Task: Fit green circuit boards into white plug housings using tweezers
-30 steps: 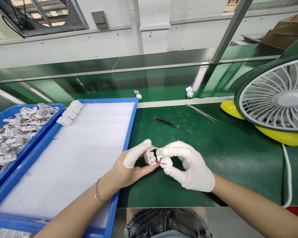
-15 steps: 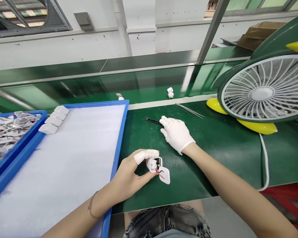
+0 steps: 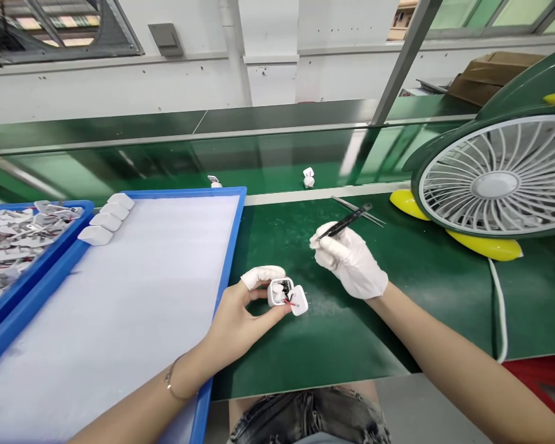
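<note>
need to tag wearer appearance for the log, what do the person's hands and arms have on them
The right hand wears a full white glove ending at the wrist. The left hand is ungloved except for a white finger cot on one finger, and a thin bracelet circles its wrist. Both forearms are bare, with no sleeves in view.

One camera alone gave the view, worn on the person's head and looking forward and down across the desk point(image 3: 398, 290) from its near edge. It sat close: both forearms ran in from the bottom of the picture, and the person's lap showed under the near edge. The far edge of the desk lay about mid-height, with the conveyor point(image 3: 166, 163) and the white wall point(image 3: 120, 86) beyond. The blue tray point(image 3: 229, 246) filled the lower left and the fan point(image 3: 494, 179) the right edge.
</note>
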`<action>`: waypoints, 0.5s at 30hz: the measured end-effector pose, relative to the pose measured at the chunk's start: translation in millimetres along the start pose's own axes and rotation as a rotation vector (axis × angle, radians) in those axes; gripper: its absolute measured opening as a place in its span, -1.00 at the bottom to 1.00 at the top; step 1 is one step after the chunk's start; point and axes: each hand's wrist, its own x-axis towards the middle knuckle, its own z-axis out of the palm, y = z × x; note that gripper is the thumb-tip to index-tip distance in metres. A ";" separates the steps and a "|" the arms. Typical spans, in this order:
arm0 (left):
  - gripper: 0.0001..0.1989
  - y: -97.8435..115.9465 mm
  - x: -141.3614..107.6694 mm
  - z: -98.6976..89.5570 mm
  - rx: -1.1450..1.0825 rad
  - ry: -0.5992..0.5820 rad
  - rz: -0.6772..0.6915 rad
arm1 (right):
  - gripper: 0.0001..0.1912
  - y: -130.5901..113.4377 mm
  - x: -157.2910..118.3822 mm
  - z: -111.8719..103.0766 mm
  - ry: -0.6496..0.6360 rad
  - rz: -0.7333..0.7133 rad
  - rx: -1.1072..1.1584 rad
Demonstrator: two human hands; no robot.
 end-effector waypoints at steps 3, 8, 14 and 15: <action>-0.72 0.2 1.0 -0.7 -0.020 -0.005 -0.001 | -0.79 2.3 -3.5 4.0 -0.002 0.021 -0.055; -0.69 -1.6 2.4 -0.7 -0.022 0.008 -0.020 | -0.76 5.0 -7.0 9.8 0.002 0.052 -0.084; -0.71 -2.3 1.5 -0.5 -0.009 0.004 -0.012 | -0.76 8.9 -14.6 14.1 -0.048 0.042 -0.196; -0.71 -2.5 1.4 -0.7 -0.003 0.007 -0.006 | -0.76 10.0 -16.8 13.5 -0.057 0.035 -0.271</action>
